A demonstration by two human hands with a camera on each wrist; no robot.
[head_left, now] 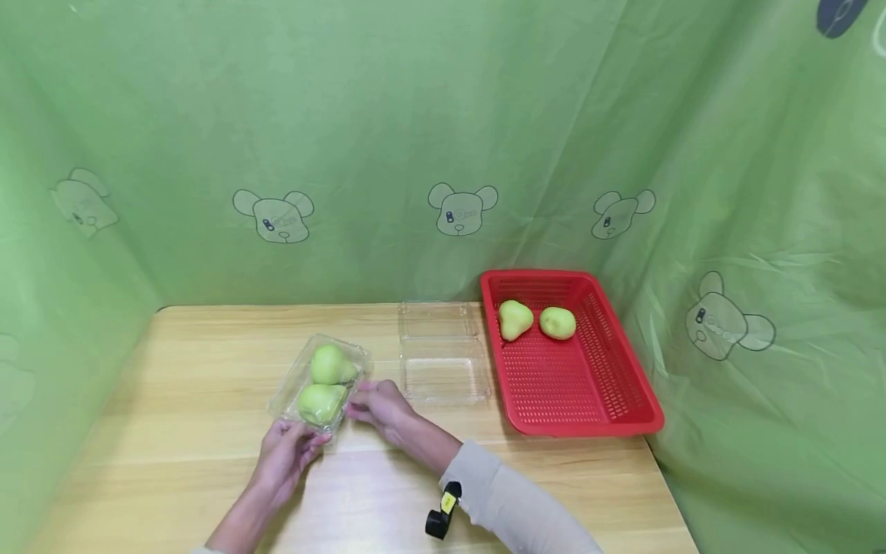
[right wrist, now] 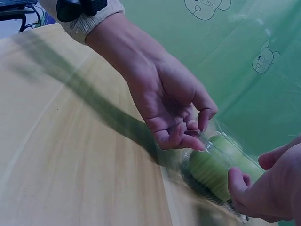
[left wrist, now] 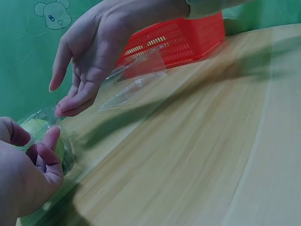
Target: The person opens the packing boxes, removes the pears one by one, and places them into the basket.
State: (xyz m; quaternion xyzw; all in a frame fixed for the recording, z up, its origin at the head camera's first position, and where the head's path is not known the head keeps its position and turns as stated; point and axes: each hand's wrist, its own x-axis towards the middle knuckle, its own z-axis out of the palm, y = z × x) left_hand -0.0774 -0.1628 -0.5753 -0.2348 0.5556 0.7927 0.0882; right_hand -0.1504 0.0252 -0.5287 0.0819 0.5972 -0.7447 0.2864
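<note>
A clear plastic clamshell box (head_left: 321, 383) with two green pears (head_left: 331, 364) inside stands on the wooden table, left of centre. Its lid lies over the pears; whether it is latched cannot be told. My left hand (head_left: 284, 455) pinches the box's near corner between thumb and fingers. On the right side edge, my right hand (head_left: 381, 412) pinches the plastic rim. In the right wrist view, fingers of the right hand (right wrist: 171, 110) and the left hand (right wrist: 273, 186) meet the rim on either side of the pears.
A second clear clamshell box (head_left: 445, 377) lies unfolded on the table, right of my hands. Beyond it sits a red plastic basket (head_left: 584, 427) holding two pears (head_left: 515, 320). Green curtain (head_left: 374, 154) hangs behind and at both sides. A black strap device (head_left: 443, 510) is on the right wrist.
</note>
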